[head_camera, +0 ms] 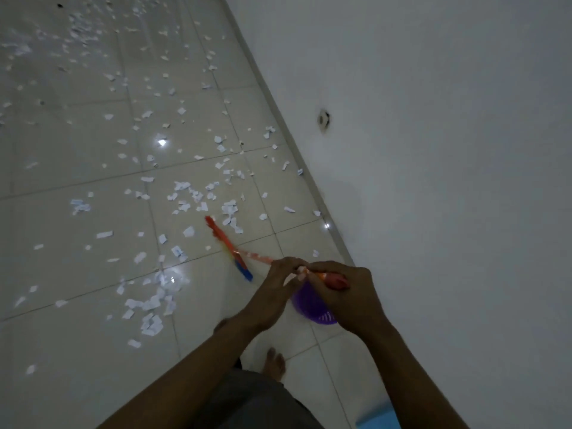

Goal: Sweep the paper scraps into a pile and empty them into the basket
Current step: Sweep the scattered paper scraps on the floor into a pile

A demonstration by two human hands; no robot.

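White paper scraps [185, 199] lie scattered over the pale tiled floor, thicker at the far left and in a loose cluster [148, 308] at the near left. Both hands grip the handle of a broom. My left hand [272, 292] holds the shaft lower down, and my right hand [340, 292] holds the orange handle end. The broom's head [229, 249], coloured red, yellow and blue, rests on the floor ahead of my hands among the scraps. A purple slotted basket [312, 311] stands on the floor beneath my hands, partly hidden by them.
A white wall [433, 150] runs along the right, meeting the floor at a diagonal skirting line, with a small round fitting [323, 119] on it. My bare foot [274, 363] stands near the basket. A light blue object [376, 419] shows at the bottom edge.
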